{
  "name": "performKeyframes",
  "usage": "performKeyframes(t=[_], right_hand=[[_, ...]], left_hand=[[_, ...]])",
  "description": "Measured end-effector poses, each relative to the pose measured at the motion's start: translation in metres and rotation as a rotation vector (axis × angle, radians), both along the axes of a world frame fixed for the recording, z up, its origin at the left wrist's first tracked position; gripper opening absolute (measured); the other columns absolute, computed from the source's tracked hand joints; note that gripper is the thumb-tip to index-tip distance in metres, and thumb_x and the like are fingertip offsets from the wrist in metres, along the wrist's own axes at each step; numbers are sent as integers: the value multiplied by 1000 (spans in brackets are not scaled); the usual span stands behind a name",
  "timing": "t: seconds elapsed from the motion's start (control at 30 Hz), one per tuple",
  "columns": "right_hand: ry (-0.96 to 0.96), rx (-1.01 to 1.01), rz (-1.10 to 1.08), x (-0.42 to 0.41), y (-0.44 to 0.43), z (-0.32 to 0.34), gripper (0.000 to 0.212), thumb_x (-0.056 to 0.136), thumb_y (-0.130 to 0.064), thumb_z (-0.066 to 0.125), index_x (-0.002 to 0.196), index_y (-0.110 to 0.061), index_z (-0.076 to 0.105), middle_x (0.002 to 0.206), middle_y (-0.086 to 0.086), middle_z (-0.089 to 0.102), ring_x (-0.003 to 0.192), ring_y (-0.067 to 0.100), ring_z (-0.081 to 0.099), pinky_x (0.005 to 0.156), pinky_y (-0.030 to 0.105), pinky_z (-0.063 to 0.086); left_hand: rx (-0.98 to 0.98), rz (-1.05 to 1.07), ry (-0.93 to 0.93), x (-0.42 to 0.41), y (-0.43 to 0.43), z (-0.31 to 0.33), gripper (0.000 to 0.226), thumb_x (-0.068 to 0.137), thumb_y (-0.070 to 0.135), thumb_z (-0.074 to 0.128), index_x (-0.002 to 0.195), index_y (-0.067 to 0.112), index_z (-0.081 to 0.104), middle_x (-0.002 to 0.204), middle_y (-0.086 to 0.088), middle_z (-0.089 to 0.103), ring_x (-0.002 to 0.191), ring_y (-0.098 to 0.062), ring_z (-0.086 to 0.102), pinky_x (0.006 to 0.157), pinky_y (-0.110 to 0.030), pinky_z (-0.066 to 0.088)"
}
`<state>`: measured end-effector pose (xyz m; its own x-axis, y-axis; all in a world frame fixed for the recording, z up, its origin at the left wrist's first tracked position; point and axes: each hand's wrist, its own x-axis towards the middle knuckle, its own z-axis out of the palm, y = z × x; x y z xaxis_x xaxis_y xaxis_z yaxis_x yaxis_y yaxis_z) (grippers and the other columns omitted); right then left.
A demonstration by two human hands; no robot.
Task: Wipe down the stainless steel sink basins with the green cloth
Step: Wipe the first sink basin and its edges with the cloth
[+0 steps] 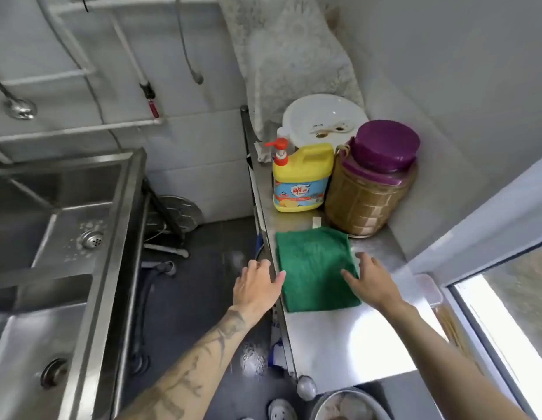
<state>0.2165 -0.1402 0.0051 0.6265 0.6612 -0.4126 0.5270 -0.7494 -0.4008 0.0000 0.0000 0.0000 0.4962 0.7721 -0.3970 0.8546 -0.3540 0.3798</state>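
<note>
A folded green cloth [315,268] lies flat on a steel counter [348,344] to the right. My left hand [257,286] hovers at the cloth's left edge with fingers relaxed, the thumb near the cloth. My right hand [372,280] rests its spread fingers on the cloth's right edge. Neither hand grips it. The stainless steel sink [90,298] stands at the left with two basins, the far basin [66,231] wet around its drain, the near basin [30,359] with a dark drain.
Behind the cloth stand a yellow detergent bottle [301,180], a purple-lidded jar [372,183] and a white basin [324,119]. A dark floor gap [197,283] separates sink and counter. A window frame [491,268] lies at the right. A metal bowl [348,404] sits below the counter.
</note>
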Motion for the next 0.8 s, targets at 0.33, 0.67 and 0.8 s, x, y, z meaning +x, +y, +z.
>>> performKeyframes(t=[0.33,0.67,0.8], right_hand=[[48,9,-83,27,39,-41,31,98,-33,69,95,-5,56,99,16,65,100,40,64,71,36,38],[364,351,-20,12,57,-1,18,102,-34,60,112,-20,60,110,1,73,104,25,68,97,52,54],[428,376,-10,-5,77,23,24,99,-42,64,114,-24,62,112,-5,73,106,20,70,98,52,57]], left_hand=[[-5,257,-67,44,-5,-36,46,101,52,64,114,11,49,119,-9,57,111,-33,63,93,-49,53],[-161,428,-199,45,-3,-23,23,108,32,58,108,10,55,114,-9,58,111,-34,61,87,-43,47],[-220,606,-395,9,3,-5,25,108,31,57,94,16,43,89,1,54,88,-26,52,73,-36,36]])
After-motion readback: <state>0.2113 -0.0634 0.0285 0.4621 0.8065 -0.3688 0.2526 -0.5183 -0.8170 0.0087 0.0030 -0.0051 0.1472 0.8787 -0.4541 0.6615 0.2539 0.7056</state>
